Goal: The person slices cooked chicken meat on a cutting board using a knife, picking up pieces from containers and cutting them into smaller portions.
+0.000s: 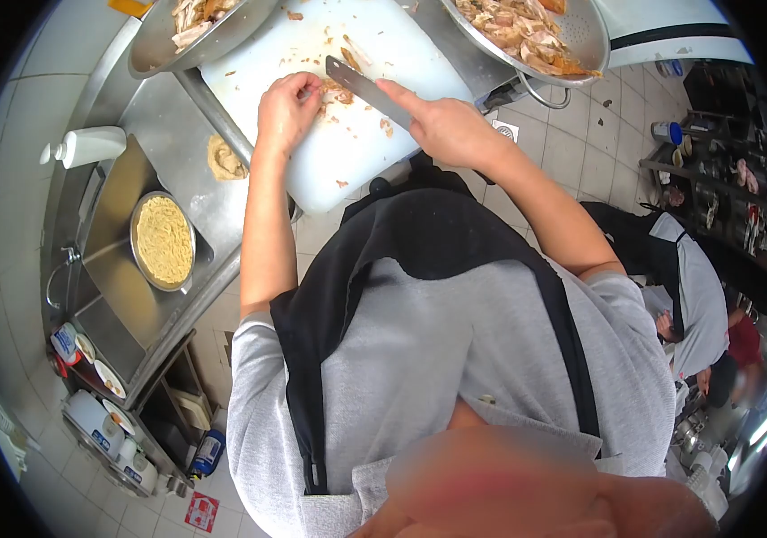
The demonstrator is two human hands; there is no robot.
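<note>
**Knife and brown meat scraps between two bare hands**

A small heap of brown, shredded meat (338,92) lies on the white plastic cutting board (347,161), just beside the fingertips of the left hand (290,109). Those fingertips are bunched together; whether they pinch a shred cannot be told. The right hand (450,125) is closed round the hidden handle of a broad-bladed metal knife (367,90), index finger stretched along the blade, which slants toward the meat.

Beyond the left hand, to its left, sits a metal bowl (152,56) of pulled meat; beyond the right hand, to its right, a metal colander (580,36) holds larger pieces. Left of the left forearm lies a crumpled beige cloth (225,159), and farther left are a white plastic bottle (95,146) and a round metal pan (137,255) of yellowish food.
</note>
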